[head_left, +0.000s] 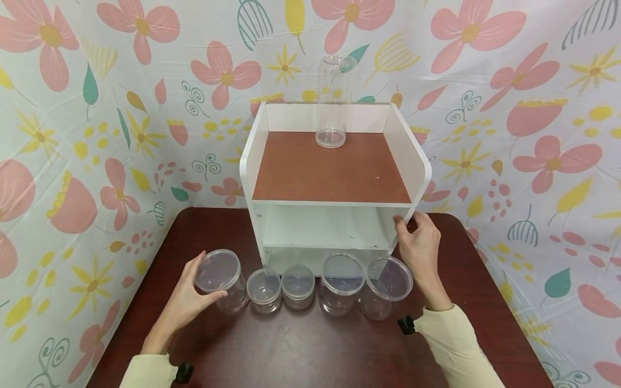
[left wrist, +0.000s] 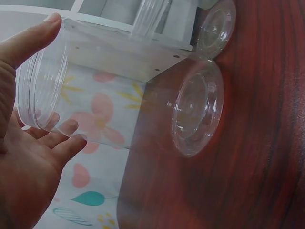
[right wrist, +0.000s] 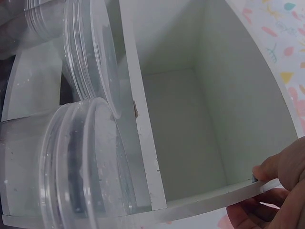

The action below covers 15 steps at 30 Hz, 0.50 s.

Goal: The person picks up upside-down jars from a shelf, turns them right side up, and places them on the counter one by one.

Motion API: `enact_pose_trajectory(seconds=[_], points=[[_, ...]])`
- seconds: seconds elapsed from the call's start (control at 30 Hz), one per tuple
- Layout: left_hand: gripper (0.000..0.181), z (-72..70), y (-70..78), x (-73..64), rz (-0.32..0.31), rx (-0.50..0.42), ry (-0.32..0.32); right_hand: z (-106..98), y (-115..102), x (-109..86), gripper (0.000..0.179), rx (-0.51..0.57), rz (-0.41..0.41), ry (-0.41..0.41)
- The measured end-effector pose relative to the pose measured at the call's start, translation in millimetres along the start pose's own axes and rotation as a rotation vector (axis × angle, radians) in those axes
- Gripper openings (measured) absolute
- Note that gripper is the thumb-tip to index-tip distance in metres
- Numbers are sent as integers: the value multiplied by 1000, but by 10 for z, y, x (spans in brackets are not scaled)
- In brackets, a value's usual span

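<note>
My left hand (head_left: 186, 299) spans the leftmost clear plastic jar (head_left: 220, 272), thumb on one side near the lid and fingers on the other. In the left wrist view this jar (left wrist: 198, 109) stands upright on the table. My right hand (head_left: 421, 245) pinches the front edge of the right side panel of a white shelf unit (head_left: 422, 167), thumb inside and fingers outside. The right wrist view shows that panel edge (right wrist: 205, 204) between thumb and fingers. Nearest to the right hand is a wide lidded jar (head_left: 388, 280).
Two small jars (head_left: 264, 291) and another wide jar (head_left: 342, 275) complete a row before the unit. A tall clear cylinder (head_left: 332, 139) stands on its brown top (head_left: 310, 167). The dark wood table (head_left: 291, 355) extends toward me; a flowered cloth (head_left: 145, 108) hangs behind.
</note>
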<state>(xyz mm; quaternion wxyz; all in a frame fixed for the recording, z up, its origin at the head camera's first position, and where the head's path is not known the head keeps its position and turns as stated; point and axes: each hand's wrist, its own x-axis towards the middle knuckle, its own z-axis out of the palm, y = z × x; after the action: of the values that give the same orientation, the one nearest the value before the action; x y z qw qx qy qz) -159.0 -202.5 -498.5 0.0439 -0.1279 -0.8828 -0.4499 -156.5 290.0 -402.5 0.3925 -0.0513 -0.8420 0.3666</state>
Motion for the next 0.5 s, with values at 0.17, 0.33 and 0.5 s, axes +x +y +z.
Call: enact_pose_trajectory(seconds=[0.17, 0.33, 0.5], points=[[112, 36, -27, -3, -10, -9, -1, -1, -6, 1, 15, -3, 6, -2], [112, 58, -30, 2, -19, -18, 7, -4, -13, 1, 14, -3, 4, -6], [112, 80, -37, 15, -29, -32, 5, -4, -12, -2, 15, -7, 8, -6]])
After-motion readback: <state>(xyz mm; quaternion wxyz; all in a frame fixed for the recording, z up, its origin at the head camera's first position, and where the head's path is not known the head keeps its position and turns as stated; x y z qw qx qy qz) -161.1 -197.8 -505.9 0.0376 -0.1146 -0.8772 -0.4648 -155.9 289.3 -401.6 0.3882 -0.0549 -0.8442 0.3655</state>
